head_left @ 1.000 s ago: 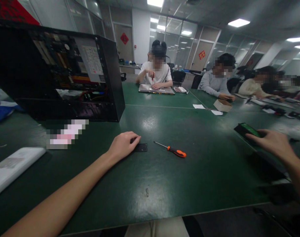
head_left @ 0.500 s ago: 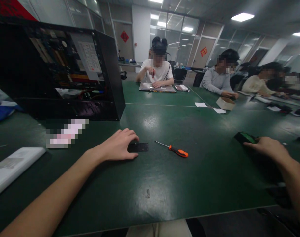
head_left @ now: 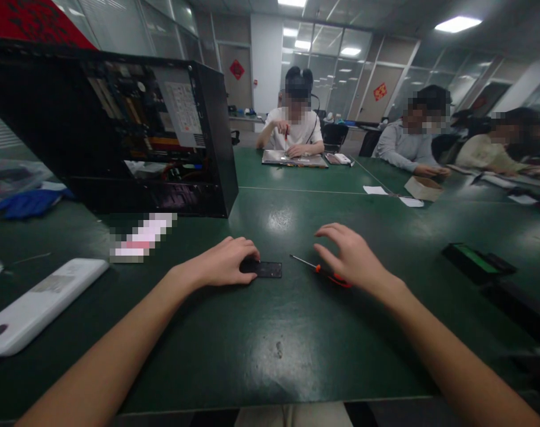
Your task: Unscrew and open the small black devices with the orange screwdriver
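Note:
My left hand grips one end of a small flat black rectangular piece between thumb and fingers; the piece lies on the green table. Just right of it is a screwdriver with an orange and black handle, its tip pointing left. Over that handle hovers my right hand, fingers apart and curved, holding nothing; it partly covers the handle. A black box-like thing with a green inside sits farther right on the table.
An open black computer case stands at the back left. Near the left edge lie a white elongated device and a blue glove. Across the table, a person works with a screwdriver on a flat panel. A small open box stands farther right.
My right hand has left the black and green thing at the right and moved left to the screwdriver. My left hand keeps its grip on the black piece. The view has turned slightly left.

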Tool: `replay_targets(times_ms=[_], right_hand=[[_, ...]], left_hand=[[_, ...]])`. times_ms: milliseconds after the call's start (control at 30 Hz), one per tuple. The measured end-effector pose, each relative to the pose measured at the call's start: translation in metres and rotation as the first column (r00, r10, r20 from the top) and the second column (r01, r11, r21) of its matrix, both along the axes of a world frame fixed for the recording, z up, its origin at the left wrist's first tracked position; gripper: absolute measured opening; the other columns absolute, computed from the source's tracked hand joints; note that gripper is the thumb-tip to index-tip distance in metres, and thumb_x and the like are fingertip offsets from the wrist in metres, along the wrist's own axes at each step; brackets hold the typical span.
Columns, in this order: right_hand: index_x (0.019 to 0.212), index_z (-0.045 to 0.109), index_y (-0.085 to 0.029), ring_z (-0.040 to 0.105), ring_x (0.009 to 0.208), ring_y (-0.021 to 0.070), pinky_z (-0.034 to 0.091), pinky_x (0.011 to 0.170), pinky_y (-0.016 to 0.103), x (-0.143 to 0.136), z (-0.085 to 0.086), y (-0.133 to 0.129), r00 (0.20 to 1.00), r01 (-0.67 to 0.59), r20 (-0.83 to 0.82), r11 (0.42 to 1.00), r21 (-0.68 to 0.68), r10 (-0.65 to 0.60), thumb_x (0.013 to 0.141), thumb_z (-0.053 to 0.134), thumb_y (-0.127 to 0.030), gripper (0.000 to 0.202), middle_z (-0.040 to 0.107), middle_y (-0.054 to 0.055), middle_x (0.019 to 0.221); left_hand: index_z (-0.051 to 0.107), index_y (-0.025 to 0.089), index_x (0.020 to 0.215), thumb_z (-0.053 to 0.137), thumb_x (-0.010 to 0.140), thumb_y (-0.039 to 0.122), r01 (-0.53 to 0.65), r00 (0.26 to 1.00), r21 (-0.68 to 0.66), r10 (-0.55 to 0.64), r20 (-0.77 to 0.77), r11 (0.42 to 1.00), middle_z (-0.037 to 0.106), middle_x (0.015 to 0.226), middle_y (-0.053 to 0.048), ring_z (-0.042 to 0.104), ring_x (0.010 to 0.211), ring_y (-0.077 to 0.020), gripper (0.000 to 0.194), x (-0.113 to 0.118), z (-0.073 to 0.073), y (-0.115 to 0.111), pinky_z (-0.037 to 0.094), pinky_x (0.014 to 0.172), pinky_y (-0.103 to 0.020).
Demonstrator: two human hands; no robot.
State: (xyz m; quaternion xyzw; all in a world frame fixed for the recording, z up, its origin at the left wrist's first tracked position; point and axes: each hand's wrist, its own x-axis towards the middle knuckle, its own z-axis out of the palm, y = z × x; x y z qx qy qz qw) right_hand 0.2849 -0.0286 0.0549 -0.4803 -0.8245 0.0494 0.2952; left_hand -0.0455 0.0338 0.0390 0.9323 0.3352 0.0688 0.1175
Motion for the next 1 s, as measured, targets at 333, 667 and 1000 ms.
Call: replay_targets(times_ms=[333, 667, 1000], right_hand=[[0.123, 0.072, -0.017, 0.067, 0.120, 0.0323, 0.048, 0.111, 0.055, -0.046, -0.030, -0.005, 0.945, -0.193, -0.317, 0.917, -0.350, 0.078, 0.101, 0.060, -0.040, 0.034, 0.074, 0.016, 0.127], [0.113, 0.069, -0.010, 0.074, 0.076, 0.0197, 0.061, 0.072, 0.036, -0.057, -0.047, -0.009, 0.708, -0.572, -0.701, 0.514, -0.639, -0.083, 0.102, 0.041, -0.068, 0.065, 0.077, 0.022, 0.106], [0.135, 0.071, -0.022, 0.072, 0.106, 0.0261, 0.056, 0.095, 0.043, 0.022, -0.011, -0.015, 0.781, -0.095, -0.581, 0.877, -0.472, -0.229, 0.091, 0.071, -0.059, 0.058, 0.074, 0.013, 0.128]], left_hand=[[0.066, 0.021, 0.133, 0.077, 0.089, 0.030, 0.126, 0.964, 0.118, -0.150, 0.221, 0.985, 0.073, 0.126, -0.010, 0.067, 0.115, -0.0279, 0.046, 0.012, 0.008, -0.011, 0.048, 0.104, -0.041], [0.059, 0.013, 0.136, 0.065, 0.104, 0.030, 0.256, 0.887, 0.593, -0.429, 0.169, 0.763, 0.075, 0.122, -0.014, 0.070, 0.112, -0.0282, 0.037, 0.030, -0.010, -0.023, 0.053, 0.097, -0.043], [0.045, 0.014, 0.152, 0.061, 0.103, 0.022, 0.112, 0.917, 0.644, -0.329, 0.227, 0.757, 0.062, 0.145, -0.019, 0.060, 0.133, -0.0312, 0.052, 0.029, -0.005, -0.027, 0.053, 0.106, -0.046]])
